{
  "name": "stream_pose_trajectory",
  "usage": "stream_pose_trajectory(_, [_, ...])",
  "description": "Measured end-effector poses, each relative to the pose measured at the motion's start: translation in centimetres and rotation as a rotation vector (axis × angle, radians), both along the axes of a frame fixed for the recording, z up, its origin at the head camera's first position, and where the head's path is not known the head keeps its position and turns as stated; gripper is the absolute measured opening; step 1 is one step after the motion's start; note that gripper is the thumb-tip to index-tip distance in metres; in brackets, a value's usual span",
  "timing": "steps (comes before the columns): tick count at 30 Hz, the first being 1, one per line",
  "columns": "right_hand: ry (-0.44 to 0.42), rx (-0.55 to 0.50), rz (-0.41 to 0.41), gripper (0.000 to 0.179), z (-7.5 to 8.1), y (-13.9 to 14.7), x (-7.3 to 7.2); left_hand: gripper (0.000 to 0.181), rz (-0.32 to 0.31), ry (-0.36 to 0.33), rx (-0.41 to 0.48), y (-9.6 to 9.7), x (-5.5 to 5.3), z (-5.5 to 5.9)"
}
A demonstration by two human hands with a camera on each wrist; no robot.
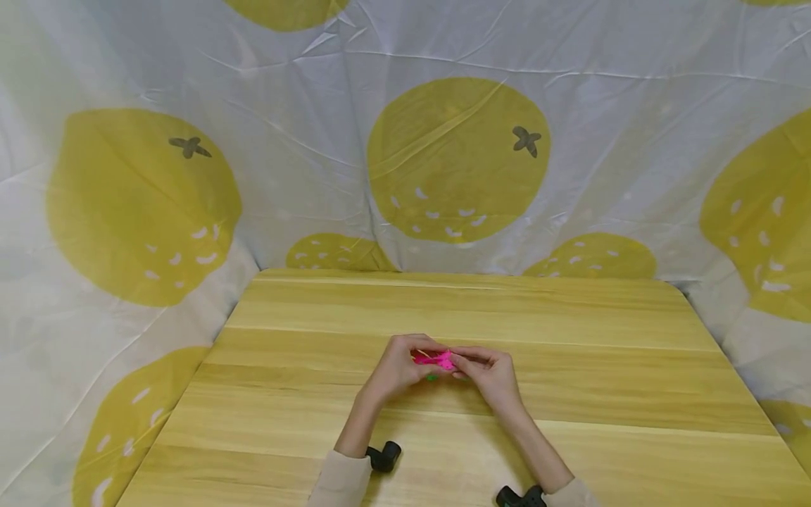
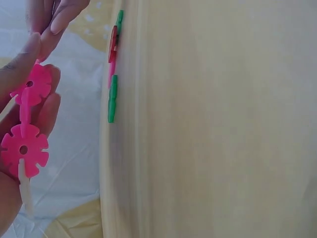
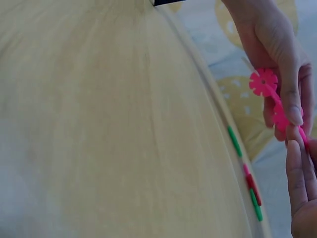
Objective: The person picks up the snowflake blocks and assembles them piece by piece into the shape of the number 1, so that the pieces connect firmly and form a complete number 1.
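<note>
Pink interlocking flower discs (image 2: 26, 150), joined edge to edge in a short chain, are held above the table between both hands. A pale disc, seen edge-on, sits at the chain's near end in the left wrist view. The left hand (image 1: 400, 366) pinches the chain between thumb and fingers. Opposite it, the right hand (image 1: 497, 374) pinches the chain's other end; its fingertips partly hide the piece there. In the left wrist view, loose discs lie flat beyond the chain: a green disc (image 2: 113, 99), a red disc (image 2: 113, 43), a pink one and another green one.
The wooden table (image 1: 608, 380) spreads around the hands, with a lemon-print cloth (image 1: 304, 127) hanging behind and at its sides. Black wrist devices (image 1: 384, 457) are on both forearms, close above the table's near part.
</note>
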State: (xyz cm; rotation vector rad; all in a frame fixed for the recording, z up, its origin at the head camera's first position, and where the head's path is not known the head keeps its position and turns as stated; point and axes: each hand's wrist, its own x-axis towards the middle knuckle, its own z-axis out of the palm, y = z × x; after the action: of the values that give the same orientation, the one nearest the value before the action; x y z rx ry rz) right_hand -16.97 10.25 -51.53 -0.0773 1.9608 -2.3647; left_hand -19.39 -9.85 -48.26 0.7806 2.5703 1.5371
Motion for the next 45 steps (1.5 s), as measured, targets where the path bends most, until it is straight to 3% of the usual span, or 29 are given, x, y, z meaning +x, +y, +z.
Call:
stream_pose_trajectory(7, [-0.025,0.073,0.026,0.026,0.0,0.0,0.0,0.026,0.010,-0.023,0.019,-0.7,0.0,0.3])
stream_pose_trajectory(15, [-0.007,0.240,0.152,0.034,-0.2,0.4,-0.4,0.023,0.096,-0.084,-0.015,-2.3,-0.3,0.7])
stream_pose_trajectory(27, [-0.019,0.339,0.288,0.035,-0.6,-0.9,-1.0,0.025,0.114,-0.129,-0.027,-3.5,-0.5,0.7])
stream_pose_trajectory(45, [-0.056,0.486,0.190,0.027,-0.6,-1.8,-0.4,0.024,0.140,-0.145,-0.054,-3.8,-0.4,0.4])
